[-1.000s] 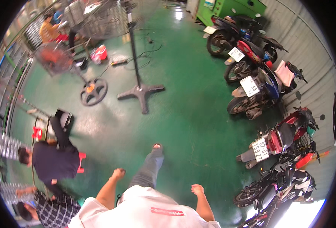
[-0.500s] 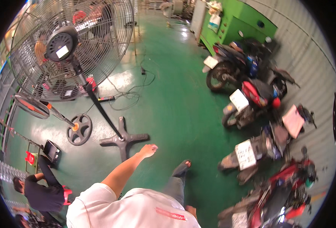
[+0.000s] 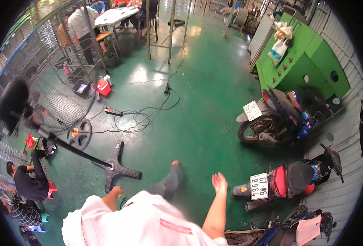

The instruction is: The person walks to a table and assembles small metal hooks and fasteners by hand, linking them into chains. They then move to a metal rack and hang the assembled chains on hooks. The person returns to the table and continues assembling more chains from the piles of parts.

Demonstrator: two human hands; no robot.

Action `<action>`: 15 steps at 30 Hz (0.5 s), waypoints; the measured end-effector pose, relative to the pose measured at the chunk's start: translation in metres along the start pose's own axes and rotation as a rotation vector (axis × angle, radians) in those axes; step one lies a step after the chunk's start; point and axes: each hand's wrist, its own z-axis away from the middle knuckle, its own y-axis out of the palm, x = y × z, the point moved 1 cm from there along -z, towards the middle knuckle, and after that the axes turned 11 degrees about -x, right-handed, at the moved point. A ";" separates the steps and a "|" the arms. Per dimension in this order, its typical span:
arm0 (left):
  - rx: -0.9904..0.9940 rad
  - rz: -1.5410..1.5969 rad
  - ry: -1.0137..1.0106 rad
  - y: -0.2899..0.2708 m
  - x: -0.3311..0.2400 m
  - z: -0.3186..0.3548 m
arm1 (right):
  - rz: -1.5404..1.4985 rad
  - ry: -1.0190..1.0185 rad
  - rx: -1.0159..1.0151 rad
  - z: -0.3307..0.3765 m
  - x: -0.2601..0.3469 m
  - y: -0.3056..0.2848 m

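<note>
Above the green floor [image 3: 198,123], both hands hang empty (right hand [image 3: 219,182] open, left hand [image 3: 116,191] loosely curled).

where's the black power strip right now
In the head view the power strip lies on the green floor at left of centre, between the red box and the tangle of black cable.

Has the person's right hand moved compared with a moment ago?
Yes. The right hand now swings out front, open and empty, toward the red motorbike; before it was tucked low.
</note>
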 end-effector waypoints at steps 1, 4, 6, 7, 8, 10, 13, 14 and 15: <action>0.196 -0.112 -0.021 -0.016 -0.024 -0.017 | 0.004 -0.032 0.053 -0.024 0.014 0.042; 0.051 -0.271 0.020 -0.106 -0.140 -0.071 | 0.032 0.105 0.086 -0.095 0.029 0.139; -0.211 -0.220 0.239 -0.201 -0.248 -0.100 | 0.109 0.113 0.158 -0.136 0.036 0.185; -0.095 -0.099 0.243 -0.256 -0.304 -0.105 | 0.226 0.173 0.050 -0.152 0.040 0.193; -0.344 -0.003 0.482 -0.319 -0.362 -0.102 | 0.308 0.175 0.023 -0.169 0.047 0.206; -0.587 0.300 0.821 -0.444 -0.470 -0.083 | 0.512 0.130 -0.012 -0.206 0.063 0.227; -0.604 0.550 1.021 -0.595 -0.591 -0.073 | 0.674 0.060 -0.046 -0.265 0.081 0.246; -0.593 0.572 1.031 -0.632 -0.618 -0.085 | 0.644 0.101 -0.060 -0.287 0.085 0.252; -0.651 0.589 1.077 -0.662 -0.638 -0.106 | 0.550 0.215 -0.070 -0.310 0.088 0.264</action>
